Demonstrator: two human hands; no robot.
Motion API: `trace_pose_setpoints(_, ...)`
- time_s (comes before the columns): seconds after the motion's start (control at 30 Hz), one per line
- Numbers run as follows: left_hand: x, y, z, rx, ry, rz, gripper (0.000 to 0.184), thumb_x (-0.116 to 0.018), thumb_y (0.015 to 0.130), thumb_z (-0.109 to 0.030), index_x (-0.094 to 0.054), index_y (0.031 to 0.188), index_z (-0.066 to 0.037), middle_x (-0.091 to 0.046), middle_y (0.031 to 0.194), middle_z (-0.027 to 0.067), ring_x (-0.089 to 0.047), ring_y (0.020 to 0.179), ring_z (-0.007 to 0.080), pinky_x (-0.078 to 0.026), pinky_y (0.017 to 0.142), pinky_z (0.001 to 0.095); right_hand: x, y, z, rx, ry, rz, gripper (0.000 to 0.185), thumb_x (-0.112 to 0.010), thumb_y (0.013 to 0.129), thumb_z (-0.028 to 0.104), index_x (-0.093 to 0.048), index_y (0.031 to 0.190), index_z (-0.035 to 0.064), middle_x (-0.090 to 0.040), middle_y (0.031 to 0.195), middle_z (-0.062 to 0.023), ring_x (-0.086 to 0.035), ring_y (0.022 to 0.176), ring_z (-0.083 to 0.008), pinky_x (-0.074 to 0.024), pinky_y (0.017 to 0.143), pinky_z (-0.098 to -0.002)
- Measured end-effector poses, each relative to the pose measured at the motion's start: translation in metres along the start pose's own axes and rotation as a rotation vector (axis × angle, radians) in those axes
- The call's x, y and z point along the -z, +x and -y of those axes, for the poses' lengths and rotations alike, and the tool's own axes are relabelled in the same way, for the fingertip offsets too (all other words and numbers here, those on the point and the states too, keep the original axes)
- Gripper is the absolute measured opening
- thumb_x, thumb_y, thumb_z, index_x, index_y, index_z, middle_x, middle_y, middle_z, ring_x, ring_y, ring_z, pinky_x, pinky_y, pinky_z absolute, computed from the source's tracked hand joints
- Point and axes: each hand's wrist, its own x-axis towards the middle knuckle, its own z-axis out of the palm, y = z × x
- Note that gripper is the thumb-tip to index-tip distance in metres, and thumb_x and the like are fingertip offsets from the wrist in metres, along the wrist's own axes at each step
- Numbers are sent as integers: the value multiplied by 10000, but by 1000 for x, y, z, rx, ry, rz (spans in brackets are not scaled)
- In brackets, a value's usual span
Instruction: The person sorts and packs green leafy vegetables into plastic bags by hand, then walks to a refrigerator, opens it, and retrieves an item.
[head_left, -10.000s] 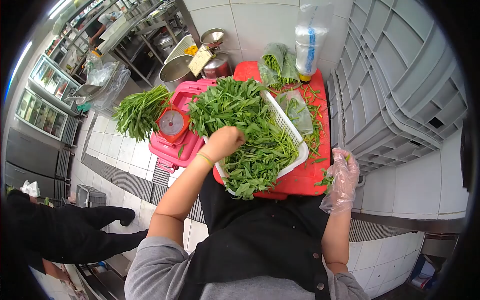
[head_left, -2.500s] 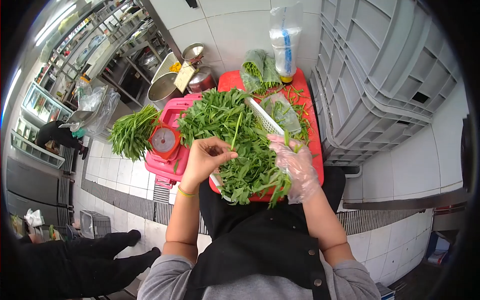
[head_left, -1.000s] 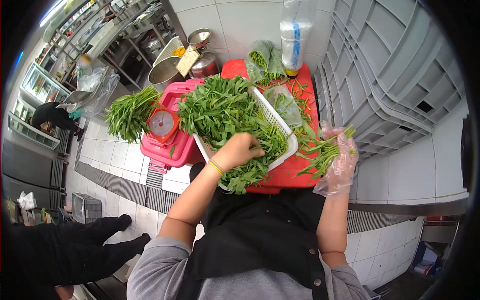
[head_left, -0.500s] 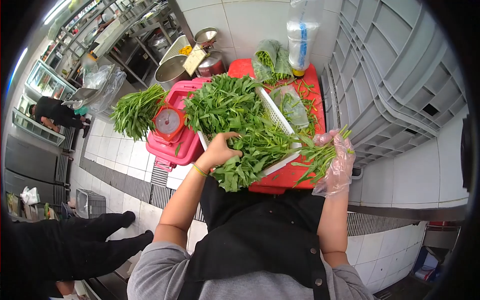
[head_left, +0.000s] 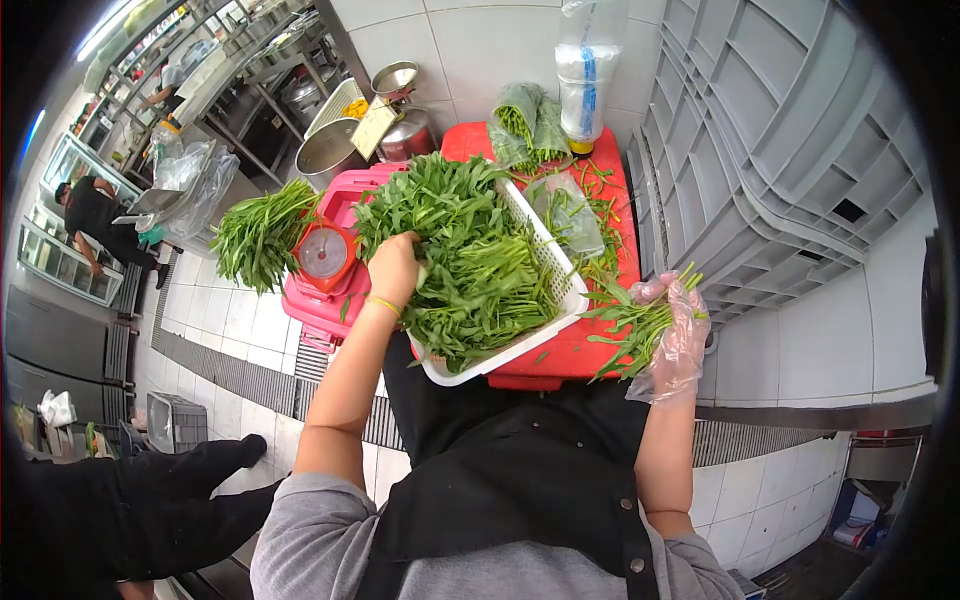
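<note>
White perforated plastic basket (head_left: 572,298) of leafy green stems (head_left: 480,280) on red plastic surface (head_left: 570,348), left edge; bare left hand (head_left: 397,270) among leaves, grip unclear; gloved right hand (head_left: 682,328) clasping green bunch (head_left: 638,325), best held loosely.

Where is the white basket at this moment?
In the head view, the white basket sits centrally, heaped with greens, between the pink box on the left and the gloved right hand.
</note>
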Motion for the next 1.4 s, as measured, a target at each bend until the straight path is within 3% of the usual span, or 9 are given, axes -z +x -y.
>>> trace_pose_setpoints(0.2, 23, -39, -38, -87, 106, -234, 382, -777, 761, -110, -587, 1092, -106, -571, 1040, 109, -591, 1036, 313, -459, 829, 449, 4, 5, -7, -68, 75, 31, 147, -569, 1030, 144, -628, 1067, 15, -550, 754, -32, -533, 686, -155, -501, 739, -351)
trace_pose_setpoints(0.33, 50, -61, -91, -235, 127, -369, 323, -588, 778, -7, -628, 1090, -81, -576, 1026, 112, -563, 1018, 311, -429, 845, 449, 1, 6, -12, -67, -86, 63, 174, -523, 1052, 150, -596, 1104, 0, -441, 703, 25, -401, 584, -82, -433, 606, -282)
trace_pose_setpoints(0.47, 18, -76, -132, -379, -138, -100, 116, -625, 728, 24, -658, 826, -29, -629, 906, 160, -634, 911, 342, -542, 777, 420, -10, 3, -18, -99, -112, 47, 160, -529, 1049, 150, -607, 1098, 20, -442, 683, 29, -402, 576, -83, -419, 592, -273)
trace_pose_setpoints(0.67, -39, -48, -121, -224, 54, 19, 75, -677, 745, -69, -688, 812, -37, -695, 751, 176, -709, 727, 343, -580, 671, 433, 6, -4, -14, -93, -182, 64, 171, -550, 1044, 172, -627, 1067, 21, -443, 664, 23, -413, 573, -87, -419, 583, -279)
trace_pose_setpoints(0.77, 5, -43, -126, -205, -438, 145, 191, -719, 730, -105, -689, 908, -42, -695, 758, 161, -705, 704, 340, -572, 663, 413, 21, -7, -12, -91, -188, 20, 184, -557, 1041, 181, -633, 1073, 17, -445, 665, 21, -415, 573, -86, -423, 588, -276)
trace_pose_setpoints(0.9, 59, -31, -117, -130, -834, 98, 297, -710, 769, -37, -636, 1053, 7, -637, 727, 93, -688, 682, 146, -534, 586, 308, 27, -9, -18, -129, -199, -22, 179, -569, 1033, 184, -632, 1069, 21, -456, 676, 24, -415, 571, -81, -428, 592, -274)
trace_pose_setpoints(1.03, 114, -24, -107, -85, -1142, 16, 360, -587, 900, 85, -528, 1250, 22, -604, 1102, 98, -715, 802, 175, -576, 657, 251, 18, -7, -30, -173, -174, -12, 155, -605, 1012, 161, -637, 1061, 18, -497, 699, 11, -443, 601, -95, -414, 581, -278)
trace_pose_setpoints(1.17, 131, -24, -108, -193, -1301, -51, 642, -733, 840, 111, -447, 1405, 7, -553, 1284, 115, -703, 887, 163, -573, 804, 255, 4, -7, -35, -201, -149, 57, 183, -604, 1015, 174, -624, 1057, -3, -506, 696, 6, -456, 604, -103, -413, 603, -279)
trace_pose_setpoints(1.4, 114, -30, -111, -64, -1482, 43, 212, -735, 895, 11, -652, 1087, 41, -706, 986, 97, -729, 781, 182, -587, 688, 246, -20, -15, -32, -204, -326, 44, 160, -668, 978, 207, -654, 1014, 52, -520, 705, 40, -435, 578, -62, -397, 550, -243)
